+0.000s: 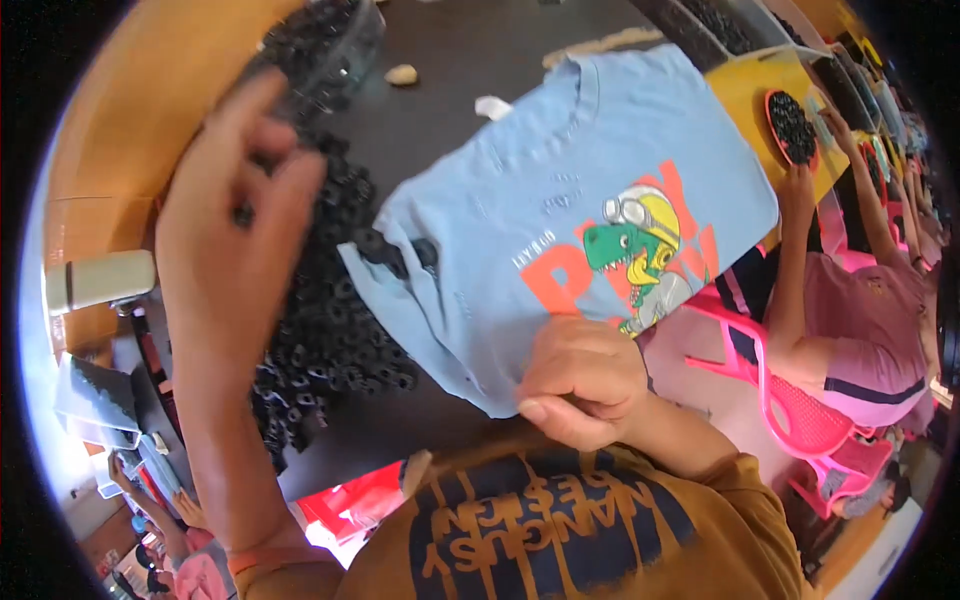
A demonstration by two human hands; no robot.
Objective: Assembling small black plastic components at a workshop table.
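My left hand (235, 220) is raised over a heap of small black ring-shaped pieces (340, 330), slightly blurred. Its index finger points up and its thumb stands apart, with nothing visible in its grasp. My right hand (585, 385) is closed, thumb against curled fingers, at the near edge of a light blue T-shirt (480, 230). Whatever those fingers may hold is hidden. The shirt lies folded on the dark table, a cartoon dinosaur print on its front. A few black pieces rest by its left-hand opening.
A clear container (345, 60) with black pieces stands at the far left, near a small beige lump (402, 75). To the right, another person in a pink shirt (860, 320) holds an orange-rimmed tray (793, 128) of black pieces beside a pink chair (800, 410).
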